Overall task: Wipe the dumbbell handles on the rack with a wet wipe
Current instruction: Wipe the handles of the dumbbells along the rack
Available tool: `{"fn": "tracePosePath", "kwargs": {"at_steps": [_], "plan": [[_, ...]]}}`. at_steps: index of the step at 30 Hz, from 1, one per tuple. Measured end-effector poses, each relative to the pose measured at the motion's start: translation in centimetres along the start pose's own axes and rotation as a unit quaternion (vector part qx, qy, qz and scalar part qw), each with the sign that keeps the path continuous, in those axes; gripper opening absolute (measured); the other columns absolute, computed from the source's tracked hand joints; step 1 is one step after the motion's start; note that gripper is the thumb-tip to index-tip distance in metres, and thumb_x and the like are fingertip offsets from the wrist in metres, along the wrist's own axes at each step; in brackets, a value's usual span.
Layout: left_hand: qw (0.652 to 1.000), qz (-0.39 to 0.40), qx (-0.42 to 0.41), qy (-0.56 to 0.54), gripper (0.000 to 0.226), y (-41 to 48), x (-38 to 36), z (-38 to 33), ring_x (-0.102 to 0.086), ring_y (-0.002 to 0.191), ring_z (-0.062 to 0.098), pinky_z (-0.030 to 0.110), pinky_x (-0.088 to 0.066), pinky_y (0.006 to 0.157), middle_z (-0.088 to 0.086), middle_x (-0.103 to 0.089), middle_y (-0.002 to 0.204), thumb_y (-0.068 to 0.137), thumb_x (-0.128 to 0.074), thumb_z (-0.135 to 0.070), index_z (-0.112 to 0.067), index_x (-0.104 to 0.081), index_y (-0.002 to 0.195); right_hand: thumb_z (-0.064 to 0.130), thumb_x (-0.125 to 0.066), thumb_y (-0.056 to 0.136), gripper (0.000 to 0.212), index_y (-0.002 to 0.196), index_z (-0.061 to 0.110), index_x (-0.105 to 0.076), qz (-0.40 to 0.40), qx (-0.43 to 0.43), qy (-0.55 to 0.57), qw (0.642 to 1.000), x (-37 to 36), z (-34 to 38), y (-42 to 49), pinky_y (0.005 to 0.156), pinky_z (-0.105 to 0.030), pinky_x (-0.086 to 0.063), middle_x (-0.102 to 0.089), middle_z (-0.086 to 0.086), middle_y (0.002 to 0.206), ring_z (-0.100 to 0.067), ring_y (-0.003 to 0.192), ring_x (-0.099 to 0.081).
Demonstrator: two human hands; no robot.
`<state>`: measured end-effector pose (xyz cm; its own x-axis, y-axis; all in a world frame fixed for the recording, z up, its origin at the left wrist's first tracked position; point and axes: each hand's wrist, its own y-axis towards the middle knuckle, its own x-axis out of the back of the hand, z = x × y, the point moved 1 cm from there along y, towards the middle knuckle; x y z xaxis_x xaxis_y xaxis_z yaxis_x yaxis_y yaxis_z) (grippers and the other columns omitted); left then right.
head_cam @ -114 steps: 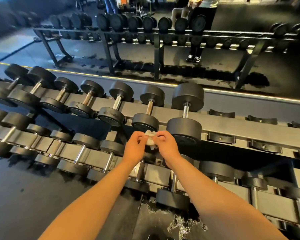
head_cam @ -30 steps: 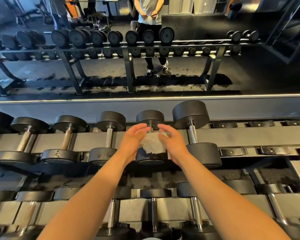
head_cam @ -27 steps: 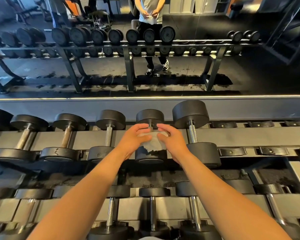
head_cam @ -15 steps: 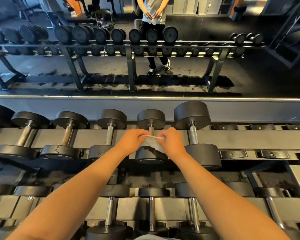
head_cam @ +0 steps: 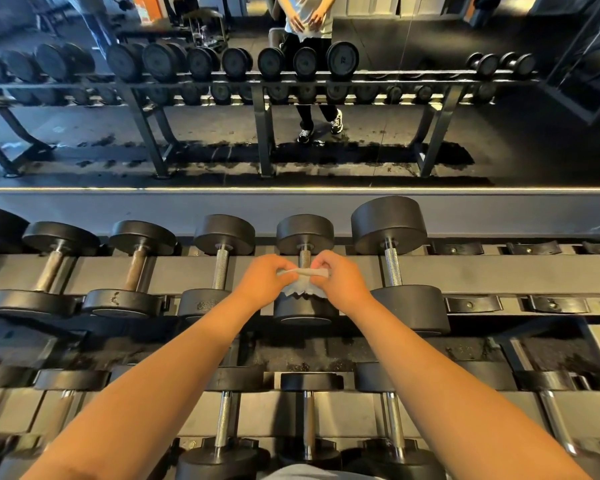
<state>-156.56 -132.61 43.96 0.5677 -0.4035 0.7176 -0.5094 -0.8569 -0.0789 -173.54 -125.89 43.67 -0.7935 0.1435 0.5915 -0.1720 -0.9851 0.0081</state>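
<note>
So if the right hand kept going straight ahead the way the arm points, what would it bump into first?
Probably the dumbbell handle just beyond the wet wipe that the right hand pinches together with the left hand. Depth is hard to judge; it may pass above it.

Ahead of us a large wall mirror [head_cam: 499, 140] fills the upper half of the view, its lower edge marked by a thin bright light strip [head_cam: 430, 189] running the full width. Below it we see a band of plain grey wall [head_cam: 118, 209]. In the reflection, dark rubber gym floor [head_cam: 378, 126] shows scuffed, patchy marks, and an orange panel [head_cam: 146, 8] stands at the far back. The room is dimly lit overall.
</note>
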Motion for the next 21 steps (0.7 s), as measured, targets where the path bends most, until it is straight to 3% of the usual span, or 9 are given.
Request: {"fn": "tracePosePath", "kwargs": {"at_steps": [2,5,7,10,12,15,17,19,21], "plan": [[1.000,-0.012,-0.010,0.008,0.013,0.2,-0.1,0.0,-0.059,0.094,0.010,0.029,-0.047,0.088,-0.004,-0.066,0.103,0.098,-0.062,-0.019,-0.020,-0.072,0.107,0.003,-0.069,0.087,0.014,0.095,0.014,-0.065,0.000,-0.008,0.019,1.000,-0.1,-0.3,0.3,0.071,-0.021,-0.042,-0.064,0.000,0.094,-0.015,0.087,-0.058],[0.999,-0.029,-0.035,-0.022,0.017,0.4,-0.2,-0.1,-0.056,0.087,-0.001,0.011,-0.041,0.074,-0.015,-0.061,0.096,0.098,-0.060,-0.014,-0.027,-0.060,0.109,0.003,-0.070,0.087,0.018,0.094,0.018,-0.064,-0.026,-0.021,0.037,0.999,0.0,-0.9,0.9,0.072,-0.017,-0.040,-0.063,0.000,0.099,-0.011,0.089,-0.056],[0.997,-0.003,-0.075,0.001,0.017,0.5,-0.4,-0.3,-0.054,0.083,0.000,0.015,-0.041,0.070,-0.015,-0.055,0.092,0.098,-0.057,-0.010,-0.025,-0.054,0.105,0.003,-0.070,0.087,0.017,0.093,0.017,-0.064,-0.046,-0.020,0.046,0.998,0.0,-1.3,1.2,0.073,-0.016,-0.039,-0.059,0.005,0.096,-0.004,0.086,-0.053],[0.991,0.027,-0.122,0.041,0.027,1.6,-1.2,0.3,-0.056,0.095,0.010,0.028,-0.047,0.088,-0.006,-0.060,0.101,0.095,-0.053,0.000,-0.024,-0.067,0.095,0.001,-0.069,0.086,0.018,0.092,0.017,-0.064,-0.060,-0.017,0.073,0.995,-0.3,-1.6,1.8,0.072,-0.011,-0.040,-0.059,0.002,0.095,-0.002,0.084,-0.054],[0.995,0.011,-0.096,0.035,0.029,2.3,-1.8,0.3,-0.056,0.104,0.010,0.022,-0.041,0.094,-0.004,-0.062,0.113,0.097,-0.053,-0.002,-0.018,-0.074,0.109,0.003,-0.068,0.088,0.013,0.094,0.013,-0.066,-0.061,-0.026,0.096,0.993,-0.5,-1.9,2.1,0.071,-0.011,-0.042,-0.062,-0.002,0.097,-0.005,0.084,-0.055],[0.999,-0.015,-0.021,-0.045,0.025,2.9,-2.3,-0.3,-0.056,0.086,0.005,0.011,-0.041,0.075,-0.006,-0.064,0.098,0.100,-0.052,-0.010,-0.015,-0.073,0.113,0.004,-0.067,0.089,0.016,0.101,0.014,-0.067,-0.053,-0.050,0.155,0.985,-0.8,-1.9,2.3,0.072,-0.013,-0.045,-0.063,0.001,0.095,-0.006,0.081,-0.057],[0.986,-0.011,0.057,-0.159,0.024,3.6,-2.9,-0.5,-0.053,0.072,0.008,0.017,-0.042,0.066,0.000,-0.063,0.084,0.102,-0.050,-0.015,-0.007,-0.072,0.104,0.000,-0.065,0.089,0.022,0.106,0.015,-0.063,-0.032,-0.070,0.201,0.977,-1.2,-2.0,2.4,0.068,-0.016,-0.045,-0.058,0.006,0.087,-0.001,0.074,-0.054],[0.951,-0.005,0.137,-0.276,0.030,4.4,-3.3,-0.7,-0.053,0.072,0.013,0.025,-0.044,0.068,0.008,-0.061,0.083,0.104,-0.048,-0.021,0.001,-0.069,0.107,-0.008,-0.061,0.086,0.034,0.110,0.015,-0.058,0.000,-0.082,0.277,0.957,-1.6,-2.0,2.7,0.063,-0.016,-0.044,-0.055,0.004,0.085,-0.002,0.070,-0.053],[0.939,-0.004,0.146,-0.311,0.035,4.9,-3.6,-0.4,-0.058,0.078,0.013,0.030,-0.047,0.075,0.007,-0.065,0.088,0.106,-0.048,-0.031,-0.004,-0.069,0.106,-0.005,-0.061,0.083,0.039,0.113,0.019,-0.056,0.017,-0.094,0.322,0.942,-1.9,-2.3,3.1,0.066,-0.023,-0.051,-0.062,-0.002,0.088,-0.011,0.077,-0.060]]}}
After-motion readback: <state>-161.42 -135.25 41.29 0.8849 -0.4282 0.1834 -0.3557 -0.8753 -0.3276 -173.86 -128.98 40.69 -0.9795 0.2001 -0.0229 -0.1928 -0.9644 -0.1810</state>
